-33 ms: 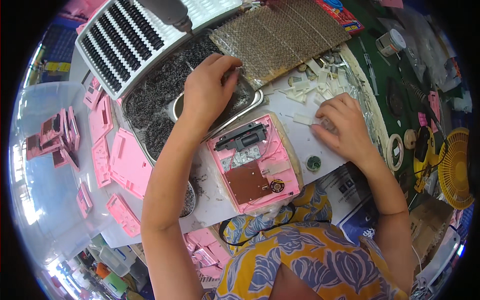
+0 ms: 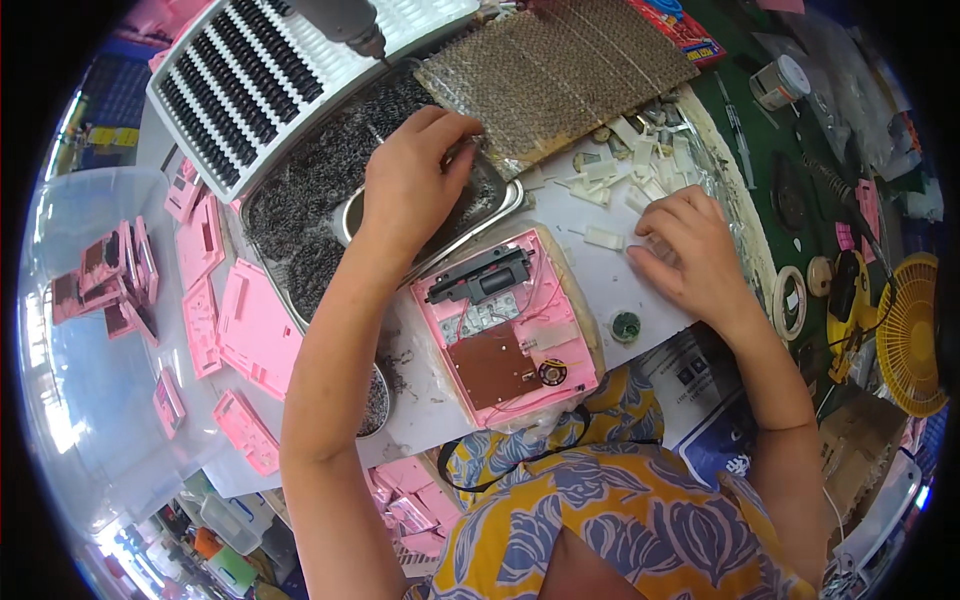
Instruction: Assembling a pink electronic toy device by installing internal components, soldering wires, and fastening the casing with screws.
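Note:
My left hand (image 2: 410,185) hovers over a smaller metal dish (image 2: 514,199) that rests on a metal tray (image 2: 262,248) heaped with small dark parts. Its thumb and fingertips are curled together; anything between them is hidden. On the right, my right hand (image 2: 690,255) rests on the white work surface, fingers bent around a whitish plastic piece that is only partly visible. Just left of its thumb lies a white plastic part with a thin pin (image 2: 603,238). Between my arms lies an open pink plastic housing (image 2: 520,325) containing a brown circuit board (image 2: 490,366), thin wires and a black bar-shaped part (image 2: 480,276).
A power screwdriver (image 2: 350,25) hangs above a white rack (image 2: 330,75) with rows of black parts. Loose white plastic parts (image 2: 650,170) lie beside a bubble-wrapped board (image 2: 555,80). Pink shells (image 2: 255,325) and a clear tub (image 2: 100,400) stand left. A small green-filled cup (image 2: 625,327) sits near my right wrist.

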`<state>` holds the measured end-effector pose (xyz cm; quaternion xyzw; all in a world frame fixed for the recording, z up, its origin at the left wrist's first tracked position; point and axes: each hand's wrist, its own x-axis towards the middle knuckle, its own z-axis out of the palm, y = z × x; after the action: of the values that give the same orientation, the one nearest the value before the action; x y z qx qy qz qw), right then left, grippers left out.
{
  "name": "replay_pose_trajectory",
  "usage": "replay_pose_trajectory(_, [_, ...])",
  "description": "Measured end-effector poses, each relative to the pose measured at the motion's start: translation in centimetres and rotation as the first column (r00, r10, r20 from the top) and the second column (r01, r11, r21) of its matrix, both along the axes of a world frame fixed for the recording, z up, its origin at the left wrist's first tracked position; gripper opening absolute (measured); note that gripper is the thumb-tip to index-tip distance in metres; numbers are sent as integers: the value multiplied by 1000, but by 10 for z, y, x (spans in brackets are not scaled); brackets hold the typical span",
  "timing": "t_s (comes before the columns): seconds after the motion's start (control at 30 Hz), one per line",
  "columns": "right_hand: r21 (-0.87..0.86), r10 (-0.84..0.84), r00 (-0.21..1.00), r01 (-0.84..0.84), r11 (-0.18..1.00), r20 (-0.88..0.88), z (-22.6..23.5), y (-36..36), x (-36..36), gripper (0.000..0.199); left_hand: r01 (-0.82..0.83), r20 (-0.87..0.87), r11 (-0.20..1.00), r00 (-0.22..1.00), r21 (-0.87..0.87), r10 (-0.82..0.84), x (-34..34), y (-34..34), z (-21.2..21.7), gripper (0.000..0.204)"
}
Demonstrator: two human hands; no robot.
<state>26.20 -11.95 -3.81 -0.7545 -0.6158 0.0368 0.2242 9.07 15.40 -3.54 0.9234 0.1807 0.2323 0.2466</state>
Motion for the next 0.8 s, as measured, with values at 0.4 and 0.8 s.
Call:
replay_pose_trajectory(0.4, [117,-46,998,51,992,-43,-15,59,30,20,-95,76,995,993,18,93,-1,-1,-4,13])
replay_pose_trajectory(0.8, [54,61,978,-73,996,201,-6,69,28,23,-72,135,814,974,-577,182,-98,-99,42,10])
